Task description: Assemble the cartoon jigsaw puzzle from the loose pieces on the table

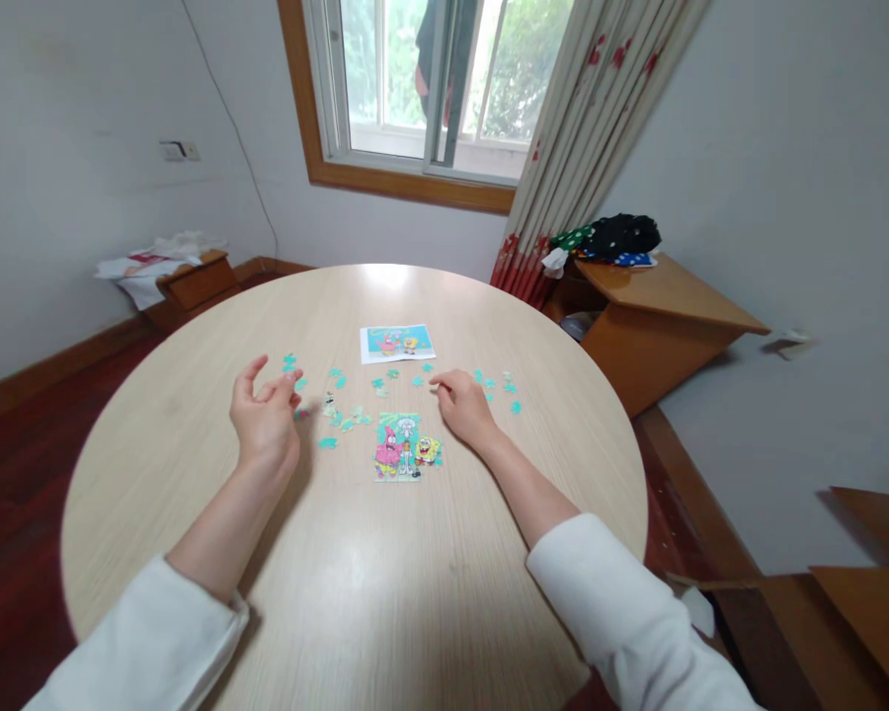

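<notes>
A partly joined jigsaw puzzle [398,449] with a pink starfish, a squid-like figure and a yellow sponge character lies flat on the round table [385,592]. My left hand [267,415] is raised left of it, palm turned up, fingers loosely bent and apart; I see nothing held in it. My right hand [465,410] rests above and right of the puzzle. Its index finger stretches left, its tip close to a loose teal piece [418,381]; the other fingers are curled and partly hidden. Several loose pieces [346,425] lie between my left hand and the puzzle.
Beyond the pieces lies a printed reference picture [398,343]. More loose pieces [517,407] are scattered right of my right hand. A wooden stool [659,306] with clothes [622,235] stands by the curtain [585,128], and another stool [200,284] at back left.
</notes>
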{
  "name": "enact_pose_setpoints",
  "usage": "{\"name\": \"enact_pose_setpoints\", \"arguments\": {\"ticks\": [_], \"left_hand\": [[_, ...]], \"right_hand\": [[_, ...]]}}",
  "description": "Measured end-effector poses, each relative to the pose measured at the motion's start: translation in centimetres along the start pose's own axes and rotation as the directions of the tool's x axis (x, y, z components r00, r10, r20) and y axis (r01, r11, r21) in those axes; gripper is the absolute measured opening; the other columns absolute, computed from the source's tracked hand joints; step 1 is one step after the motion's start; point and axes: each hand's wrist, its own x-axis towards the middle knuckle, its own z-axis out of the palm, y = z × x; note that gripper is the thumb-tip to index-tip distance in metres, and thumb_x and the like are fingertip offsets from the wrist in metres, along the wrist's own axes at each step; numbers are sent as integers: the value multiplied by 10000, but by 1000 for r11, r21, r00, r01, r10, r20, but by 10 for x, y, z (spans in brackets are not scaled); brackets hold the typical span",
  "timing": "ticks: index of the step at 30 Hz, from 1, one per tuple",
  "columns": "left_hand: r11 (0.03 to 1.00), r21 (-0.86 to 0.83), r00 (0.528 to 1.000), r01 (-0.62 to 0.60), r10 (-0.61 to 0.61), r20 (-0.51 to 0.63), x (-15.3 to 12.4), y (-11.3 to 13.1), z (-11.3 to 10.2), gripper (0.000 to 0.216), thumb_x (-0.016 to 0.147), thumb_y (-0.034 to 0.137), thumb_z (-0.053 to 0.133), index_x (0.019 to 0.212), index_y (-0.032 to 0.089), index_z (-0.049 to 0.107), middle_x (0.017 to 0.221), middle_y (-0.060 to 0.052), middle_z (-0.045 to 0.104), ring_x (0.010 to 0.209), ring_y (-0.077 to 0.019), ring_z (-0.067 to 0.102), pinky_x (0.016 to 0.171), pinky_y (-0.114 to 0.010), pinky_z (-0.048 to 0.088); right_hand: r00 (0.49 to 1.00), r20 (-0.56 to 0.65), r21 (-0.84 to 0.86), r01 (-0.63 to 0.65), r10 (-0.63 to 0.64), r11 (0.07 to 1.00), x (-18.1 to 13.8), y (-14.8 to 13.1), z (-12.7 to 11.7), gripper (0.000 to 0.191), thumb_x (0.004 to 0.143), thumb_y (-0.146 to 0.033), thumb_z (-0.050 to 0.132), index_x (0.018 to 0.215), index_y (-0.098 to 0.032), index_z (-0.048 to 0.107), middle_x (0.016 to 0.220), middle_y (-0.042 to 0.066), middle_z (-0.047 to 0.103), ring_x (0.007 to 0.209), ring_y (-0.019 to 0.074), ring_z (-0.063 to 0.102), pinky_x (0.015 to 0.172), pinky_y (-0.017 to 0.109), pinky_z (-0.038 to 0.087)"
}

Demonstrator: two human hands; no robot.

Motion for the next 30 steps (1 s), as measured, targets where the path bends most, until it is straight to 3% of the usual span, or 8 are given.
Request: {"name": "enact_pose_setpoints", "arguments": {"ticks": [5,12,17,21,25,30], "left_hand": [[999,-36,996,-12,8,-86,19,8,-12,417,674,125,679,1039,252,524,757,12,645,693,-119,603,552,-209,385],[999,-34,978,-1,-6,-207,31,16,-19,449,690,62,627,1094,245,560,724,6,650,581,-89,544,500,-200,352],[997,-8,993,72,-72,-98,34,14,-20,382,613,111,668,986,197,660,714,-2,654,465,-50,420,479,-192,358],[974,184,990,132,-137,18,39,8,-24,333,562,163,679,892,136,707,711,-29,655,428,-35,369,423,-181,325],[835,547,987,59,-132,94,48,3,-30,338,623,205,616,927,105,726,695,-58,679,418,-73,421,411,-205,309],[468,876,988,-117,-33,150,63,-4,-44,311,666,174,543,898,141,747,683,-71,696,553,-183,577,523,-270,403]], "right_hand": [[990,118,-117,93,-79,989,12,-1,8,280,826,-93,445,944,-169,688,975,114,673,952,231,568,869,378,428],[969,180,-107,188,-166,976,23,-7,18,306,823,-71,448,983,-175,689,1075,94,683,1063,239,559,912,403,416],[960,197,-74,216,-198,974,25,-7,18,314,823,-69,448,1011,-173,677,1127,90,671,1117,228,544,949,402,406],[962,194,-76,210,-192,975,25,-3,20,313,823,-84,449,1030,-163,670,1125,99,671,1105,228,553,949,403,418],[960,197,-77,218,-200,973,25,2,22,313,816,-92,456,1032,-172,668,1102,97,676,1081,228,563,941,408,432],[963,171,-78,223,-208,972,24,4,23,298,811,-103,469,1018,-184,667,1080,92,677,1062,231,570,929,409,445]]}}
